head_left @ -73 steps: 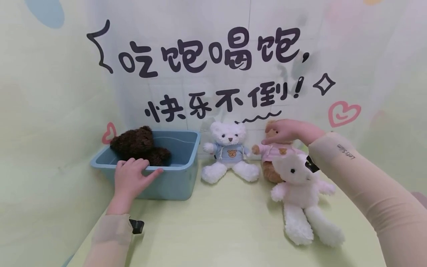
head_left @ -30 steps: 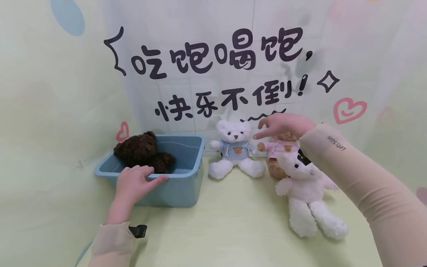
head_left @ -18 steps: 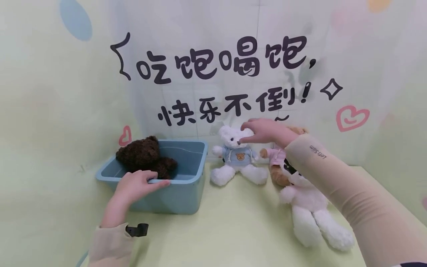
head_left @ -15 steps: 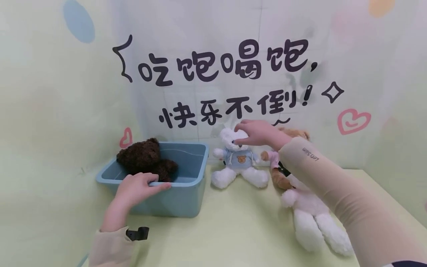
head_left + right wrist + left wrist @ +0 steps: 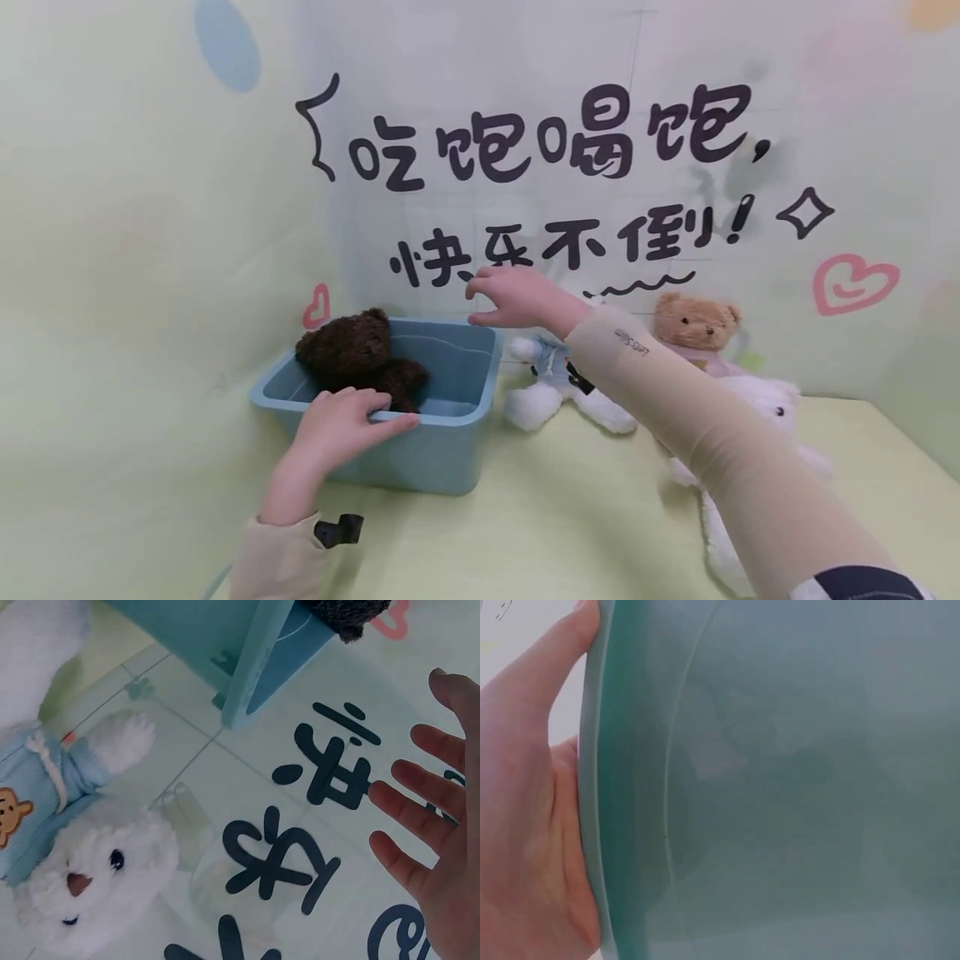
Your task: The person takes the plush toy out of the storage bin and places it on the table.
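My left hand [image 5: 337,433] grips the near rim of a blue plastic bin [image 5: 405,467], fingers over the edge and thumb along it. The left wrist view shows that hand [image 5: 525,825] against the bin's wall [image 5: 780,787]. A dark brown teddy bear [image 5: 341,350] lies inside, at the bin's left. In the air near the bin's back right corner hovers my right hand [image 5: 521,296], holding nothing; its fingers [image 5: 427,795] are spread in the right wrist view. Below the right forearm sits a white teddy bear in a blue hoodie [image 5: 534,408], its head largely hidden in the head view.
A light brown teddy bear [image 5: 697,325] in pink sits against the wall at the right. Before it, another white teddy bear [image 5: 772,400] is partly covered by the right sleeve. The pale green table [image 5: 570,517] meets a printed backdrop [image 5: 660,50] behind.
My right hand has moved left from the light brown bear, past the bear in the blue hoodie, to the bin's right side. My left hand keeps its grip on the rim. The head view has shifted.
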`<state>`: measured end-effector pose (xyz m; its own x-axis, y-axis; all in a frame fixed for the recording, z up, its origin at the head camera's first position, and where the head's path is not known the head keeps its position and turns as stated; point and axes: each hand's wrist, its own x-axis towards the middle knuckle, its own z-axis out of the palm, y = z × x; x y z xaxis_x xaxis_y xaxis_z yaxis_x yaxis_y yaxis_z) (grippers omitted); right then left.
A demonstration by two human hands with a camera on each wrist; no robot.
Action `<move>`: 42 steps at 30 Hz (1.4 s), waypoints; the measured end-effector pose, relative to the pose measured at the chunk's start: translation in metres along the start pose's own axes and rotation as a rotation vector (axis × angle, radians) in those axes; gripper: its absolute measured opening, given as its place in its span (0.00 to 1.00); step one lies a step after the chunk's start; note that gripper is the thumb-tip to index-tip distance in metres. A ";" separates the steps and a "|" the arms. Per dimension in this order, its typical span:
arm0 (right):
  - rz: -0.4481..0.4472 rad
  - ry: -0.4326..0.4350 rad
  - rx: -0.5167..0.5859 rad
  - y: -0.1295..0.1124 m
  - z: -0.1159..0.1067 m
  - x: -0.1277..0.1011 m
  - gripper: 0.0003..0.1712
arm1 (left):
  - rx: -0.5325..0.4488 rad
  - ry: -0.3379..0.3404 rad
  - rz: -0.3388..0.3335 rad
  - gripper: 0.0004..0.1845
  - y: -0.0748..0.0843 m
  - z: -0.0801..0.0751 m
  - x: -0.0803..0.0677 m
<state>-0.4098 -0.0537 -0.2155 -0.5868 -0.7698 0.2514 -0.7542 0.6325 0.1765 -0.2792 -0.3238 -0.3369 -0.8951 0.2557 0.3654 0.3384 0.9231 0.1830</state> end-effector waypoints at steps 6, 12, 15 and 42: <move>-0.035 -0.001 -0.001 -0.021 -0.005 0.030 0.20 | 0.006 -0.003 0.002 0.31 0.000 -0.001 0.002; -0.048 0.010 0.022 -0.036 0.002 0.052 0.18 | -0.036 -0.008 0.019 0.33 -0.001 -0.004 -0.002; -0.061 0.018 0.038 -0.041 0.009 0.061 0.18 | -0.066 -0.041 0.019 0.33 0.001 -0.007 -0.005; -0.276 0.521 0.185 -0.100 0.067 0.131 0.13 | -0.094 -0.090 0.031 0.34 0.009 -0.016 -0.010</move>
<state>-0.4306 -0.2233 -0.2638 -0.1765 -0.7299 0.6603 -0.9236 0.3548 0.1453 -0.2622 -0.3225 -0.3240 -0.9047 0.3122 0.2898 0.3881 0.8845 0.2588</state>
